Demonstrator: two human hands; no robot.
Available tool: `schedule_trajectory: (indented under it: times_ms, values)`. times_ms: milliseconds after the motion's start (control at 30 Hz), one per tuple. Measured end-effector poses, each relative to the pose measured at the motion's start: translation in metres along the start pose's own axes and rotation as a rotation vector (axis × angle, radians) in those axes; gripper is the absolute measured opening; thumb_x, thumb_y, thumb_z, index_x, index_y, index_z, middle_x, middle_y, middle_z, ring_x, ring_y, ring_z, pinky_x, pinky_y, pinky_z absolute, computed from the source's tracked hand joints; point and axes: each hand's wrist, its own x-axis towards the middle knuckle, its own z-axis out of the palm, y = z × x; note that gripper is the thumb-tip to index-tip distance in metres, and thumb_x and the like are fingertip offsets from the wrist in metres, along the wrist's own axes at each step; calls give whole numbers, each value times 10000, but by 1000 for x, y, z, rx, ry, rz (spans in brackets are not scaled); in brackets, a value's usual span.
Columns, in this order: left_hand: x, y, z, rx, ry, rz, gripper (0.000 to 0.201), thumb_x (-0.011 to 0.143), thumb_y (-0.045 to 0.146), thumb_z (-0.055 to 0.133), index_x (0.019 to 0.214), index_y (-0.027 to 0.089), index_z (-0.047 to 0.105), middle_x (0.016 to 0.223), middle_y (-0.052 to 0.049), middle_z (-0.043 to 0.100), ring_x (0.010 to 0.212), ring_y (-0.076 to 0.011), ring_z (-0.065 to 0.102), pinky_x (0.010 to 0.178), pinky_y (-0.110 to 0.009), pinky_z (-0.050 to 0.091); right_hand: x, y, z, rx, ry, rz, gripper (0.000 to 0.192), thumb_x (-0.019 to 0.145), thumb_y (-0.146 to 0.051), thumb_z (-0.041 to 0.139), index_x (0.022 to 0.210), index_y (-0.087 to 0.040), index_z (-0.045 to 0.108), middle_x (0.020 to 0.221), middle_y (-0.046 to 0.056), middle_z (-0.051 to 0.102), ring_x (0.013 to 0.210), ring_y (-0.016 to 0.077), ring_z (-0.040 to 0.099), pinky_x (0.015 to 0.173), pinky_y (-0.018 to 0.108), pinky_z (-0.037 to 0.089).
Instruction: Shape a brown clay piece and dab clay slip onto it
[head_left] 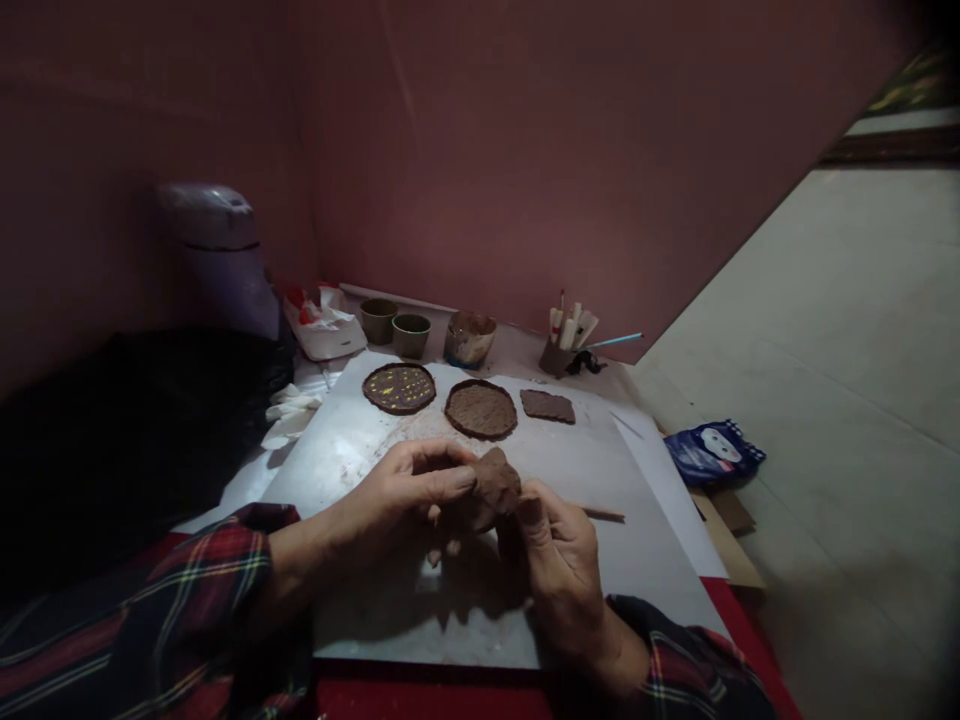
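Both my hands hold one lump of brown clay (496, 480) above a pale work board (615, 560). My left hand (409, 485) grips it from the left, fingers curled over its top. My right hand (559, 560) pinches it from below and the right, thumb against the clay. Beyond the lump lie a round clay disc with yellow dots (399, 388), a plain round clay disc (481, 408) and a small flat clay rectangle (547, 405). A thin wooden stick (604, 514) lies on the board just right of my right hand.
Two small cups (395, 327) and a smeared clay pot (469, 338) stand at the board's far edge, beside a holder of tools (566, 340). A white tray (324, 325) and crumpled tissues (291, 415) sit at left. A blue packet (712, 450) lies on the floor at right.
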Motion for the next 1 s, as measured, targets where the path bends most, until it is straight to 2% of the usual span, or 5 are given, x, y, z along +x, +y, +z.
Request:
schedule_trajectory:
  times_ms: [100, 333, 633, 900, 1000]
  values:
    - [-1, 2, 2, -41, 17, 11, 245, 797, 349, 675, 927, 146, 633, 688, -31, 662, 456, -109, 604, 388, -166, 456, 2, 3, 0, -11, -14, 19, 452, 943, -524, 384, 663, -180, 473, 584, -44, 366, 529, 84, 318, 479, 230, 267]
    - [0, 0, 2, 9, 15, 46, 265, 795, 356, 688, 958, 170, 594, 698, -7, 648, 493, -106, 613, 427, -171, 482, 3, -2, 1, -22, -112, 0, 267, 932, -387, 473, 799, -171, 557, 724, 17, 564, 671, 133, 532, 623, 253, 418]
    - [-1, 1, 0, 83, 27, 71, 269, 812, 394, 666, 953, 171, 615, 718, -9, 633, 544, -103, 601, 465, -171, 460, 2, -7, 1, -62, -96, 33, 336, 949, -399, 411, 708, -186, 510, 665, 4, 505, 603, 115, 459, 569, 239, 396]
    - [0, 0, 5, -72, 90, 59, 344, 791, 355, 692, 1053, 143, 621, 786, -34, 617, 558, -106, 584, 457, -187, 467, 1, 2, 0, -48, -27, 17, 446, 952, -518, 351, 672, -191, 470, 584, -27, 418, 521, 95, 375, 471, 227, 308]
    - [-1, -1, 4, -49, 66, 79, 370, 808, 356, 676, 1099, 136, 616, 839, -50, 619, 590, -109, 576, 473, -193, 467, 3, 1, 1, -66, -78, -31, 405, 932, -516, 412, 715, -186, 504, 624, -7, 504, 565, 111, 451, 523, 237, 365]
